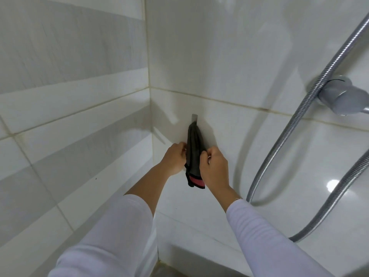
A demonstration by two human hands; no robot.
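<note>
A dark grey cloth [194,148] with a pink band at its lower end hangs from a small metal wall hook [194,118] on the white tiled wall near the corner. My left hand [175,157] pinches the cloth's left edge. On the other side, my right hand [214,166] pinches its right edge with curled fingers. Both arms wear white sleeves and reach forward from below.
White and grey tiles [79,126] form a corner to the left of the cloth. A chrome shower hose [311,108] loops down the right wall past a chrome wall fitting [343,96].
</note>
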